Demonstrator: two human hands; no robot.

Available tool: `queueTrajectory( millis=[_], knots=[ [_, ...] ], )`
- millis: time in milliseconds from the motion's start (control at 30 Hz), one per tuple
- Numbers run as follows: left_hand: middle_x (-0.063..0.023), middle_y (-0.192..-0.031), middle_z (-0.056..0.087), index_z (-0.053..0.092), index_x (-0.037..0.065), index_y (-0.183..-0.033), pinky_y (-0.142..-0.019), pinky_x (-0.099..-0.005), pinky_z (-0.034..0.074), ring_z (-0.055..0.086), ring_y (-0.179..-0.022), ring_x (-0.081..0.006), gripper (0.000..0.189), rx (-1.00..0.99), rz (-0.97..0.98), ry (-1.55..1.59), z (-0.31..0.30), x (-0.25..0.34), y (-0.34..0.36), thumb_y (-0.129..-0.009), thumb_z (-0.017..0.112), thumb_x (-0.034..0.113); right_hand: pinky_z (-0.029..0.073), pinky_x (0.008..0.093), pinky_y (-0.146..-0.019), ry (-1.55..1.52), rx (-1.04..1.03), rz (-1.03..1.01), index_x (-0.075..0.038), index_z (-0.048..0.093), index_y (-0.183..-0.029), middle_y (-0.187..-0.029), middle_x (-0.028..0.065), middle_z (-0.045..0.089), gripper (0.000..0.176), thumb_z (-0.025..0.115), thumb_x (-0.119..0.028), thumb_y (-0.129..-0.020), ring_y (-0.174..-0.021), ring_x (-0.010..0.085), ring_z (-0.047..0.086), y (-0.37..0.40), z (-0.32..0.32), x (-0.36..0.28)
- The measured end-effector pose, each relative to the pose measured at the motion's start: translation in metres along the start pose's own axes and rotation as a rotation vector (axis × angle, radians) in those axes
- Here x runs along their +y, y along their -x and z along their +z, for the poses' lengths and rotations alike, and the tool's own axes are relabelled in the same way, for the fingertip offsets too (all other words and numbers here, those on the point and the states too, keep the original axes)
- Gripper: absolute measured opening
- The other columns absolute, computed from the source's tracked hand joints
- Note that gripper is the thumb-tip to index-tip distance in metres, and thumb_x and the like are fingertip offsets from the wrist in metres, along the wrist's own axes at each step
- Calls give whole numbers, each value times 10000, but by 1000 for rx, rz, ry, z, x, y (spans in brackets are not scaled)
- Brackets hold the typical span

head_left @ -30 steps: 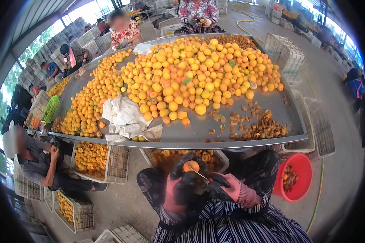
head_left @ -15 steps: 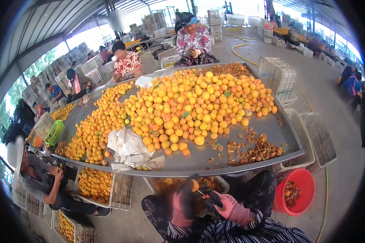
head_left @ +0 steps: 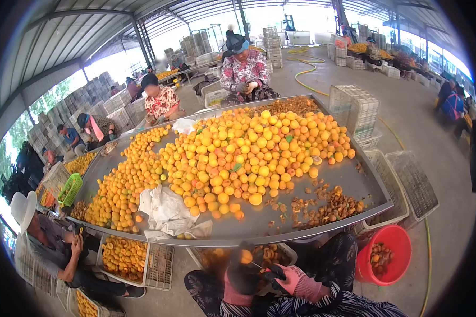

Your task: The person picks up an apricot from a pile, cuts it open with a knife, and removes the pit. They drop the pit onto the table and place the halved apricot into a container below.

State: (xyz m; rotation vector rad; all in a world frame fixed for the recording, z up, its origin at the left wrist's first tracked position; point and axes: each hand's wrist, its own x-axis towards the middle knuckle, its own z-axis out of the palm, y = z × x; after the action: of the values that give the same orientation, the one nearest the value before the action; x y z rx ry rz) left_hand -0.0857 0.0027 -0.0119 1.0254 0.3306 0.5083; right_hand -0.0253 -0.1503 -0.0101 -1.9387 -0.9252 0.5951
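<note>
My left hand (head_left: 241,274), in a pink glove with a dark palm, is closed around an orange apricot (head_left: 246,257) low in the view. Just to its right, my right hand (head_left: 293,280), gloved alike, grips a thin pointed tool (head_left: 257,265) whose tip reaches toward the apricot. The tool's handle is hidden in the fingers. Beyond both hands, partly under the table edge, stands a crate (head_left: 290,254) with apricot pieces in it. A big heap of whole apricots (head_left: 238,153) lies on the metal table (head_left: 243,230) in front of me.
A crumpled white cloth (head_left: 166,211) and a scatter of brownish pits or scraps (head_left: 330,205) lie on the table. At my right stands a red bucket (head_left: 399,248) near plastic crates (head_left: 412,179). A co-worker in a white hat (head_left: 24,208) sits at left; others sit across the table.
The view has tilted up slightly, so the table sits lower. Both hands stay close together, with the apricot still in the left and the tool in the right.
</note>
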Motion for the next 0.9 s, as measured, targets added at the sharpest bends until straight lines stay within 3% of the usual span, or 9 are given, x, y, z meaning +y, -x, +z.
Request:
queueTrajectory(
  millis=[133, 367, 433, 467, 567, 600, 767, 833, 900],
  knots=[
    [-87, -1096, 530, 472, 62, -1224, -755, -384, 489, 558, -884, -231, 424, 37, -314, 433, 2, -3, -3, -925, 484, 363, 489, 423, -735, 91, 60, 7, -85, 544, -1110, -871, 185, 635, 325, 572, -241, -827, -871, 376, 594, -7, 5, 2],
    [-89, -1035, 551, 477, 53, -1213, -763, -390, 472, 537, -856, -211, 361, -210, 73, -394, -8, 5, 3, -921, 489, 264, 485, 432, -720, -94, -55, 5, -76, 552, -1094, -870, 190, 631, 328, 572, -268, -828, -857, 383, 591, -6, 2, 2],
    [-103, -1060, 556, 474, 36, -1212, -744, -392, 480, 563, -881, -231, 359, 52, 184, -202, 10, 4, -1, -918, 507, 239, 492, 347, -736, 34, 24, -17, -80, 546, -1192, -906, 141, 652, 368, 557, -144, -830, -816, 322, 625, -8, 4, 4],
    [-128, -1088, 558, 476, 48, -1214, -748, -400, 490, 580, -917, -248, 354, 80, -149, 225, 9, 15, 0, -917, 523, 233, 493, 343, -742, 112, 58, 7, -81, 554, -1184, -910, 128, 657, 369, 564, -145, -821, -835, 318, 629, -9, 7, 6],
    [-142, -1109, 554, 473, 75, -1222, -760, -414, 495, 581, -926, -265, 369, -124, -4, -150, 7, 3, 4, -920, 522, 282, 488, 358, -768, 31, -26, 82, -97, 565, -1172, -961, 133, 650, 350, 564, -161, -828, -892, 329, 623, -16, 3, 5],
    [-142, -1065, 564, 467, 86, -1225, -755, -446, 493, 576, -909, -276, 404, 36, -354, 486, 9, 5, 3, -913, 524, 336, 488, 358, -768, 38, -9, 70, -97, 565, -1172, -961, 133, 650, 350, 564, -161, -828, -892, 329, 623, -19, 4, 6],
    [-149, -1000, 584, 470, 81, -1224, -746, -504, 486, 569, -907, -311, 424, -31, -74, 105, -16, -24, -4, -913, 510, 365, 487, 437, -773, 27, -29, -2, -162, 541, -1168, -970, 157, 631, 331, 541, -247, -847, -899, 355, 598, -12, 4, -6],
    [-158, -1026, 584, 487, 65, -1207, -759, -506, 486, 570, -922, -326, 438, -115, -410, 739, -17, -7, -5, -916, 489, 392, 486, 434, -782, 57, -44, 6, -154, 529, -1185, -957, 161, 630, 352, 541, -252, -847, -905, 355, 597, -13, 2, -5],
    [-164, -1060, 583, 491, 38, -1202, -778, -505, 489, 571, -951, -336, 462, -30, -332, 416, -5, 3, 1, -917, 475, 401, 486, 433, -780, 19, -73, 20, -150, 516, -1201, -943, 158, 632, 371, 541, -256, -846, -905, 356, 597, -15, 8, 8]
  ],
)
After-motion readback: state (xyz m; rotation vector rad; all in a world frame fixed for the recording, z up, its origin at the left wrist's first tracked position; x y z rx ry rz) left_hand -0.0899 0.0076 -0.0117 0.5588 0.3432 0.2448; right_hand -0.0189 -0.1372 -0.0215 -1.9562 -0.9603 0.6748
